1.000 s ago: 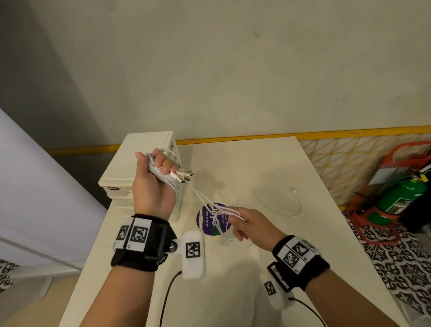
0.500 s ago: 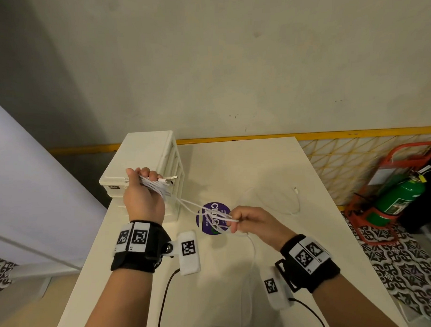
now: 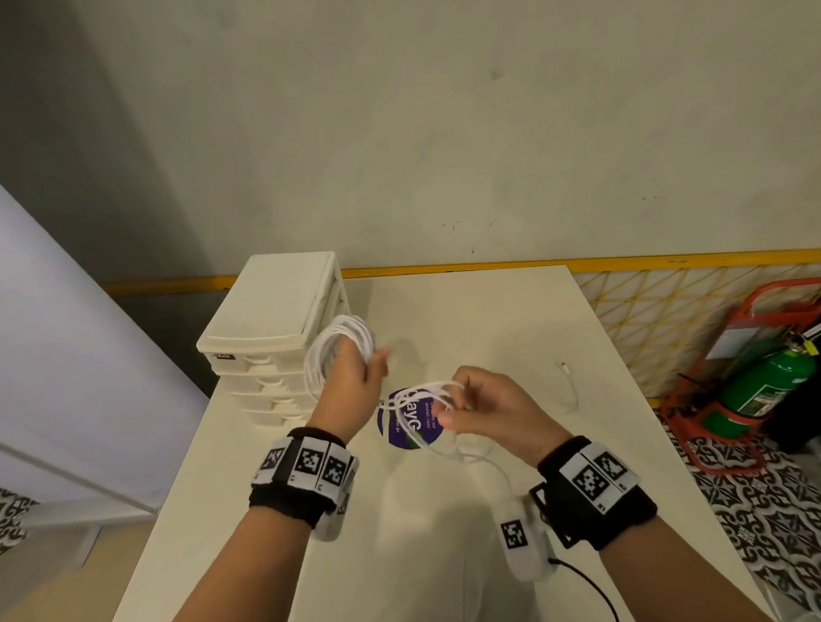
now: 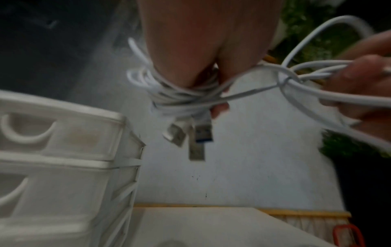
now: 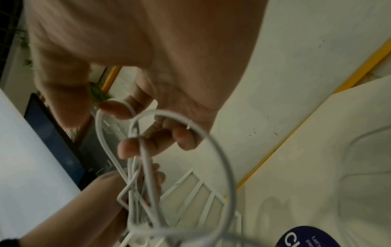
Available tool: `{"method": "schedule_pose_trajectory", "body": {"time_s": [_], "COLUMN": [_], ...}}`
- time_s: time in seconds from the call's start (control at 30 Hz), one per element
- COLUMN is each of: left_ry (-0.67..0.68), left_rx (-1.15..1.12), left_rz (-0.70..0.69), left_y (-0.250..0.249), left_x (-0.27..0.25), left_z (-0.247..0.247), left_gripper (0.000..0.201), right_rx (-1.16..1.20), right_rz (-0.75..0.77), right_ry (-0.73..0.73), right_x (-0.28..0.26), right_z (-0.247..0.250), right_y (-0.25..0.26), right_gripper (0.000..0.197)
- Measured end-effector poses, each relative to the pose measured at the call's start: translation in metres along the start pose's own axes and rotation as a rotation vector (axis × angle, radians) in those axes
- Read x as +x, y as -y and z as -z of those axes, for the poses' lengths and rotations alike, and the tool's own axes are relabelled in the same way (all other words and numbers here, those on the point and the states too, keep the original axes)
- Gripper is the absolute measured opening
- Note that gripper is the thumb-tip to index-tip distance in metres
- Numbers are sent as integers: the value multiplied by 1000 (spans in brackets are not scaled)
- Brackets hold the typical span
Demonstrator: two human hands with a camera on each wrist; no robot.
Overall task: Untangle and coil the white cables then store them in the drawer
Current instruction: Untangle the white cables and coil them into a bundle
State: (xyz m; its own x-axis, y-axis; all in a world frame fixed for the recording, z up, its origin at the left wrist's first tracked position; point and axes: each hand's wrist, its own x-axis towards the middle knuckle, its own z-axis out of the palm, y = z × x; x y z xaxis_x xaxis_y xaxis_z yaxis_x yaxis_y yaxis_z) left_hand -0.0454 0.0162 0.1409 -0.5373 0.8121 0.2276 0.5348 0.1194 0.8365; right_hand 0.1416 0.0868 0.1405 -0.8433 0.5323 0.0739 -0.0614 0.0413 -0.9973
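My left hand holds a coil of white cables wound round its fingers, raised in front of the white drawer unit. In the left wrist view the coil wraps the fingers, and USB plugs hang below it. Loose white strands run from the coil to my right hand, which pinches them above the table. In the right wrist view the right hand's fingers curl round several cable loops. Another white cable lies on the table at the right.
The white table carries a round purple sticker under the hands. The drawer unit's drawers look closed. A yellow-edged wall runs behind. A green fire extinguisher in a red stand sits on the floor at the right.
My left hand has turned over and moved right, so the coil now shows round its fingers. My right hand has risen toward it, shortening the strands between them.
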Motion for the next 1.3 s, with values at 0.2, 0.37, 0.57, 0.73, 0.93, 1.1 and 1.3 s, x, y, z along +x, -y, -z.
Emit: {"method": "schedule_pose_trajectory", "body": {"time_s": [0.2, 0.37, 0.57, 0.73, 0.93, 1.1, 1.3], "left_ry": [527, 607, 369, 34, -174, -118, -229], "left_rx": [-49, -60, -257, -252, 91, 455, 263], "left_rz": [18, 20, 167, 256, 116, 59, 96], "left_y": [0, 3, 5, 13, 11, -1, -5], "left_x": [-10, -15, -18, -12, -13, -11, -12], "left_z": [-1, -2, -1, -9, -11, -6, -10], "left_gripper": [47, 49, 21, 15, 37, 39, 38], "right_rx": [-50, -145, -193, 176, 368, 28, -383], "right_rz": [-98, -156, -211, -152, -195, -307, -515], "right_ry": [-137, -220, -412, -313, -125, -62, 143], "right_x": [6, 7, 3, 0, 4, 3, 7], "right_z": [16, 29, 45, 33, 24, 21, 26], "right_y": [0, -7, -19, -16, -18, -13, -6], "right_gripper": [21, 12, 9, 12, 30, 27, 34]}}
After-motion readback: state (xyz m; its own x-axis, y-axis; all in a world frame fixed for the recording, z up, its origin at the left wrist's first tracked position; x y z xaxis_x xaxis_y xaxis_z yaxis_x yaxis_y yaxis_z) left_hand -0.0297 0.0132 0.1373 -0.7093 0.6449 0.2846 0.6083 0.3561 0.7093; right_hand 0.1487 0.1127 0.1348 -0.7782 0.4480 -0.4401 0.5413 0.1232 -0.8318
